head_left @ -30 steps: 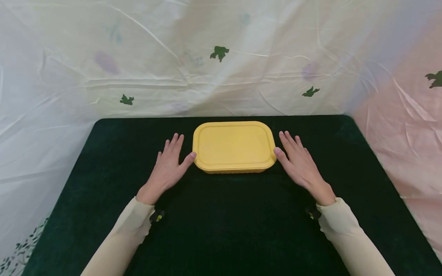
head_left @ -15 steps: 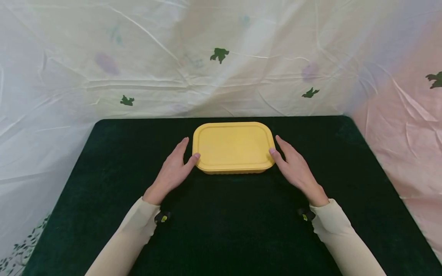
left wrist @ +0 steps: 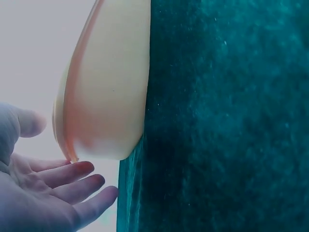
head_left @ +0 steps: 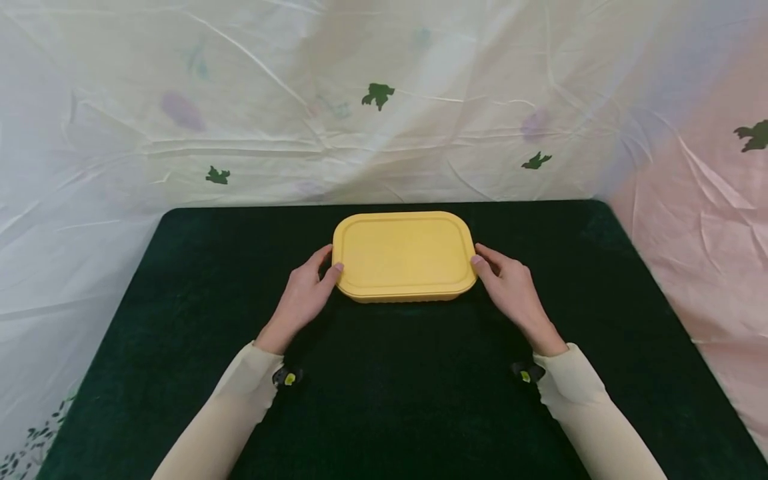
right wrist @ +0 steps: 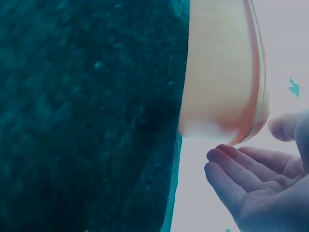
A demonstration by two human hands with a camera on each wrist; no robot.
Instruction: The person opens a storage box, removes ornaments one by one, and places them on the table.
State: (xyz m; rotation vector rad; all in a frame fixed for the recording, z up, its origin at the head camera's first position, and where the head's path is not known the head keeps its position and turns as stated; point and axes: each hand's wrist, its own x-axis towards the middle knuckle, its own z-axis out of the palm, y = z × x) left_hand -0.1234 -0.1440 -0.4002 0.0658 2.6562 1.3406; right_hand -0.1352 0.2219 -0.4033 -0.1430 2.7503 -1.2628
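A yellow rectangular food container (head_left: 405, 257) with rounded corners and a fitted lid sits on the dark green table. At its left end is my left hand (head_left: 303, 293), thumb by the lid's edge and fingertips beside the rim. The right hand (head_left: 510, 290) mirrors it at the opposite end. In the left wrist view, the left hand (left wrist: 53, 188) has loosely extended fingers near the lid's rim, with a small gap between thumb and lid. Seen from the right wrist, the right hand (right wrist: 265, 174) has slightly bent fingers close under the rim, thumb near the lid.
The dark green cloth-covered table (head_left: 396, 400) extends around the container, its far edge just behind it. A pale curtain (head_left: 270, 100) with green leaf-like shapes hangs behind, turning pink at the right (head_left: 708, 233). Cream sleeves and black wrist devices (head_left: 288, 377) are on both arms.
Both hands have moved inward to the container's ends. Their spread fingers have drawn together and bent slightly beside the rim. The container has stayed in place.
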